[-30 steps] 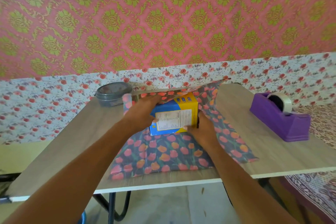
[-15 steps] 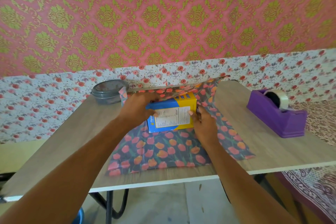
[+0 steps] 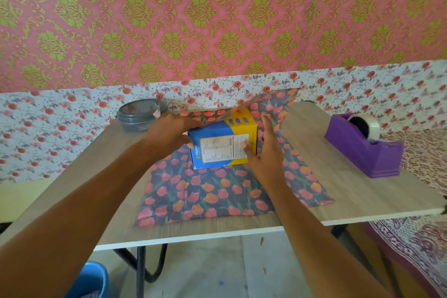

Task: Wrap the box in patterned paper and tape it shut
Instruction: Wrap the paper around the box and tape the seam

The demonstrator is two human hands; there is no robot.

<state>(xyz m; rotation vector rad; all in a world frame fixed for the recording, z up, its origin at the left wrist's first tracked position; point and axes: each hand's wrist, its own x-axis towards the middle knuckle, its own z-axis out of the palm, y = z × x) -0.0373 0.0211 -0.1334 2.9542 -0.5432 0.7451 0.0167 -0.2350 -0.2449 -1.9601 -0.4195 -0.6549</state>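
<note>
A blue and yellow box (image 3: 222,143) with a white label stands on a sheet of dark tulip-patterned paper (image 3: 212,191) spread over the wooden table (image 3: 350,191). My left hand (image 3: 169,133) grips the box's left side, thumb at the near corner. My right hand (image 3: 264,152) lies against the box's right side with straight fingers, thumb on the label. The paper's far edge (image 3: 273,101) curls up behind the box.
A purple tape dispenser (image 3: 362,147) with a roll of clear tape sits at the table's right. A grey lidded container (image 3: 140,115) stands at the back left corner. A blue bucket (image 3: 89,283) is on the floor under the table.
The box has been shifted slightly and my right hand has opened flat against its right side. The far paper edge stays lifted behind it.
</note>
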